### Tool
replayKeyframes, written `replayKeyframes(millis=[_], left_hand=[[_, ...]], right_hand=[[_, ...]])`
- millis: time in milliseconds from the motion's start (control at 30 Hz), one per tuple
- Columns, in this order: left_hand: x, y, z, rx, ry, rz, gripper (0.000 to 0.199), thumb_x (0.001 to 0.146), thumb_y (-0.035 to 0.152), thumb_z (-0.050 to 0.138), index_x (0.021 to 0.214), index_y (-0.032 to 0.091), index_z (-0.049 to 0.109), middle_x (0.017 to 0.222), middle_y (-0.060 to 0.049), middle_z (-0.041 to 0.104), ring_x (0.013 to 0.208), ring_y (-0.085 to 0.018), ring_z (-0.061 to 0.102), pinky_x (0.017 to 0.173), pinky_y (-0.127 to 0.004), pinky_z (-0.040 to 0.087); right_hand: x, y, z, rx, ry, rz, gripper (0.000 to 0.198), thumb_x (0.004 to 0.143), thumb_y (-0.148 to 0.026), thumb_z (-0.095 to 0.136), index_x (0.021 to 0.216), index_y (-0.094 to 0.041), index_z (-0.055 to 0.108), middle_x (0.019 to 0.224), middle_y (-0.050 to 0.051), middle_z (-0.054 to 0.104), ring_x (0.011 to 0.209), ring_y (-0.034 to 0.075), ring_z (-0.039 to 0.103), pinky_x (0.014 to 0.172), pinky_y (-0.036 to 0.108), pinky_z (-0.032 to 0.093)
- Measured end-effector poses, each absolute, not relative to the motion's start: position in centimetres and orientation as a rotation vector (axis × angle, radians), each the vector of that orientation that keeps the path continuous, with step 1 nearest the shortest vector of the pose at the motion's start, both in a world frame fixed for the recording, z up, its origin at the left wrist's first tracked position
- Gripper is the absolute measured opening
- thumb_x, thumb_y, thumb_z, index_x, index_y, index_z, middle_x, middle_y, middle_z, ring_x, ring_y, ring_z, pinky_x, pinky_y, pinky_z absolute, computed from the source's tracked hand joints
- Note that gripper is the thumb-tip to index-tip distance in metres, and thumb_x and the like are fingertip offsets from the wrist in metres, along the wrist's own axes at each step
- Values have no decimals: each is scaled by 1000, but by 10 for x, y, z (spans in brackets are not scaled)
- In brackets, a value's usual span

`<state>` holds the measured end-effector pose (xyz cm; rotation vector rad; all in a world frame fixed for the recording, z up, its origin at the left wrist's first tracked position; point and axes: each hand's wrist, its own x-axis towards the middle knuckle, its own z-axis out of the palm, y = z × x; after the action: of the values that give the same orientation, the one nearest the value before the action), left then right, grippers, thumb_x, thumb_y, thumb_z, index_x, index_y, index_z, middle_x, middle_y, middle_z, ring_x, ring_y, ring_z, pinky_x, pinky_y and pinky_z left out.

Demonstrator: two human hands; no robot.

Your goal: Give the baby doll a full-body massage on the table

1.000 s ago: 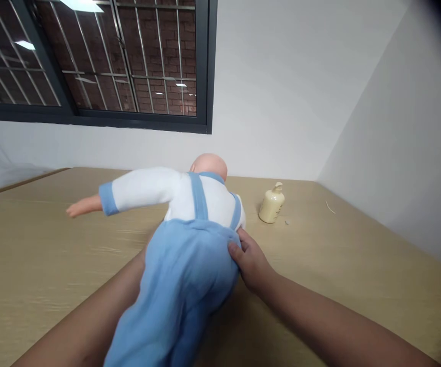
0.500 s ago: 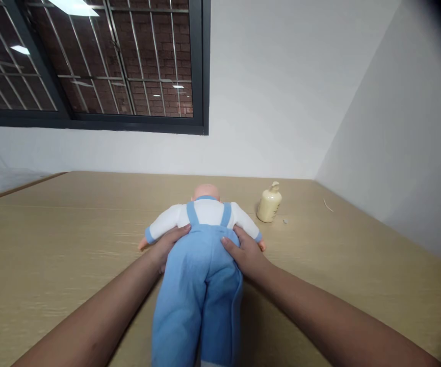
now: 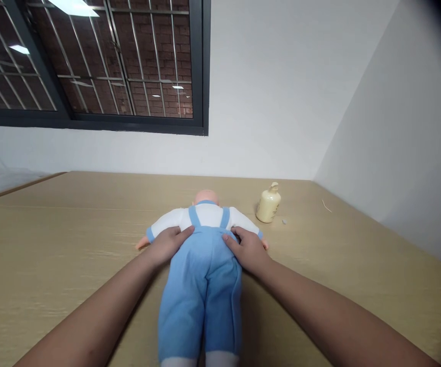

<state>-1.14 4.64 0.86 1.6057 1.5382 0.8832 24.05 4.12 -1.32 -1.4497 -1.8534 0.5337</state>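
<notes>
- One doll (image 3: 207, 252) lies belly down on the table (image 3: 71, 244), straight ahead of the person, its head towards the far wall.
- Two hands grasp it, one on each side of the waist: the left hand (image 3: 169, 243) and the right hand (image 3: 251, 250), each with its thumb over the doll's back and its fingers mostly hidden against the side.
- The doll has two arms, spread outwards, and two legs, side by side and pointing back at the person.
- It wears a white long-sleeved top with light blue cuffs and collar, and light blue trousers with two straps; the back of its bald pink head shows.
- One cream pump bottle (image 3: 268, 206) stands upright beyond the right hand, apart from the doll.
- Two small scraps lie right of the bottle: a pale speck (image 3: 284, 221) and a thin strand (image 3: 326, 206).
- Dark marks on the bottle are probably lettering, too small to read.
</notes>
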Motion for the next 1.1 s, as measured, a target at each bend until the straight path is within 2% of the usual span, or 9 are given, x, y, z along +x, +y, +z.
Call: replayKeyframes(millis=[67,133,233,300,433,567,667,933,1100], left_hand=[[-14,45,15,1872,1782,824,55,85,70,49,66,20,60,67,-6,67,67,-26,63,58,-33,40],[-15,41,23,2059,1924,810,50,87,65,50,64,21,58,64,-4,65,64,-24,60,56,-32,35],[-12,32,32,2221,1929,910,36,89,54,52,76,22,64,76,-4,68,72,-23,62,60,-33,39],[-9,25,34,2299,1841,998,31,91,49,52,87,22,69,86,-5,70,82,-24,64,69,-34,45],[1,16,29,2500,1572,1074,35,92,47,55,110,20,70,109,-8,70,105,-26,63,93,-36,46],[14,13,20,2616,1551,865,41,92,44,54,119,16,67,117,-14,66,108,-31,61,96,-43,45],[20,14,19,2601,1555,774,34,93,39,52,110,16,70,109,-14,67,100,-32,63,90,-44,47],[19,14,26,2426,1463,757,22,89,37,58,76,22,69,77,-3,67,74,-21,62,68,-33,43],[25,7,22,2472,1502,821,16,89,31,55,79,21,63,78,-3,62,74,-21,58,66,-33,42]], right_hand=[[242,42,-12,-1465,-1840,452,33,89,-53,56,87,-22,66,77,1,68,72,20,62,67,31,44],[243,42,-11,-1426,-1833,411,25,90,-46,56,89,-23,67,77,0,68,71,19,61,66,30,44],[243,37,-9,-1311,-1855,281,18,89,-38,57,95,-23,67,83,3,68,75,20,62,71,32,47],[241,32,-7,-1175,-1895,175,18,90,-33,56,100,-23,67,93,6,69,87,23,63,79,36,49],[234,20,-3,-876,-2080,81,27,90,-32,56,114,-22,65,111,9,68,108,27,59,99,44,44],[224,15,-4,-838,-2230,45,42,91,-38,57,128,-18,59,121,12,64,110,30,56,104,49,40],[219,16,-6,-893,-2281,39,37,91,-36,56,122,-17,62,115,12,65,106,30,56,99,48,42],[221,10,2,-981,-2362,78,15,91,-26,53,85,-19,64,80,5,62,79,21,55,77,36,44],[227,11,-3,-941,-2285,105,14,92,-24,54,81,-20,62,78,3,61,76,19,56,72,33,43]])
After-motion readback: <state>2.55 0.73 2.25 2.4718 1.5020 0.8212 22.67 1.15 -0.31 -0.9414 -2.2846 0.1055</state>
